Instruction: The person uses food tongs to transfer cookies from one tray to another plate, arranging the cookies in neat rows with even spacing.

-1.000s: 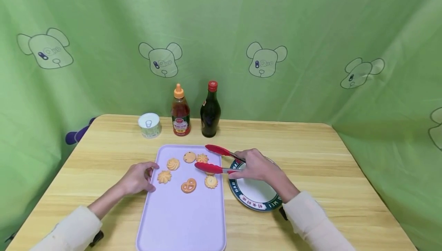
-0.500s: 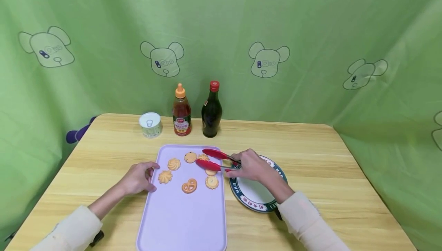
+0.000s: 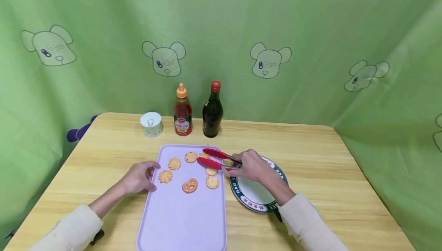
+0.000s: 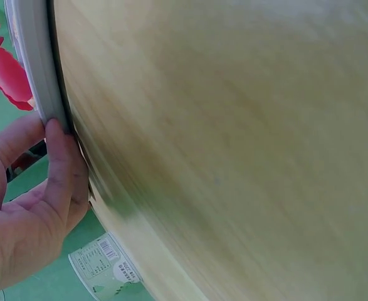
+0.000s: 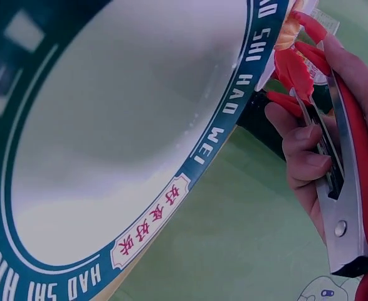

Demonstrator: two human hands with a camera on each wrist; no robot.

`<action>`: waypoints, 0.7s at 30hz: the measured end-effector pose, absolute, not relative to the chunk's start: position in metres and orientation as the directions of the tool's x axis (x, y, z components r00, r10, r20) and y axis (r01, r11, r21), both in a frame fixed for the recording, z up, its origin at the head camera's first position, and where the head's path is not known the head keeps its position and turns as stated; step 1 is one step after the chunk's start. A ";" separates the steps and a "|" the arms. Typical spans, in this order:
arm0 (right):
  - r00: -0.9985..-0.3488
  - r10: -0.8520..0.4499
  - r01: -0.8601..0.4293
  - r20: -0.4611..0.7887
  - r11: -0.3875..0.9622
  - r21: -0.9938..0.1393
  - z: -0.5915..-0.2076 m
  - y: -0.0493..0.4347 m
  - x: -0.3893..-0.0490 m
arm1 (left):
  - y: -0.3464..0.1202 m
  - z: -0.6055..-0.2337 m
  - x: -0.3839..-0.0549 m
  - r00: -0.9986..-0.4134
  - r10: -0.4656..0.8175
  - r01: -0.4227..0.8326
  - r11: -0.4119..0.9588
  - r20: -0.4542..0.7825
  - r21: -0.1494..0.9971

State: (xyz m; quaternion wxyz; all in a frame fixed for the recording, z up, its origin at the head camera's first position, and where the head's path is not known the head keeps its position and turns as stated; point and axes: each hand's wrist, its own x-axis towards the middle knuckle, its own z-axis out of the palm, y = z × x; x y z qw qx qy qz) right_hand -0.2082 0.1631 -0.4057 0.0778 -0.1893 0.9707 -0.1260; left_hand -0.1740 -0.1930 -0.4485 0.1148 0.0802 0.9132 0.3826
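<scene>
My left hand (image 3: 138, 178) pinches the left rim of a lilac tray (image 3: 183, 220) between thumb and fingers; the left wrist view shows this hand (image 4: 39, 194) on the rim too. In my right hand (image 3: 253, 166) I hold red-tipped metal tongs (image 3: 210, 163), their tips spread over the tray's far right corner. A ridged cookie (image 3: 204, 156) shows partly between the tips. Nearby lie a round cookie (image 3: 211, 172), a scalloped cookie (image 3: 212, 182) and a speckled cookie (image 3: 190, 157). A pretzel-shaped cookie (image 3: 189, 185), a swirl cookie (image 3: 174, 164) and a flower-shaped cookie (image 3: 165, 176) lie further left.
A white plate with a green lettered rim (image 3: 253, 205) sits right of the tray, partly under my right arm. Behind the tray stand a tin can (image 3: 151, 125), an orange-capped sauce bottle (image 3: 182, 114) and a dark red-capped bottle (image 3: 212, 114). Green cloth (image 3: 221, 20) hangs behind.
The tongs have shifted slightly left with my right hand, and their tips have come closer together around the ridged cookie. My left hand keeps its hold on the tray.
</scene>
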 end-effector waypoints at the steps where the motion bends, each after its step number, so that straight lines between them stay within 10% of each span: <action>1: -0.916 -0.389 -0.351 -0.097 0.895 -0.276 -0.406 0.164 -0.208 | -0.193 -0.449 -0.174 -0.961 0.234 0.059 0.696 -0.148 0.716; 21: -0.919 -0.394 -0.380 0.002 0.885 -0.268 -0.388 0.202 -0.189 | -0.192 -0.449 -0.174 -0.960 0.231 0.053 0.701 -0.156 0.711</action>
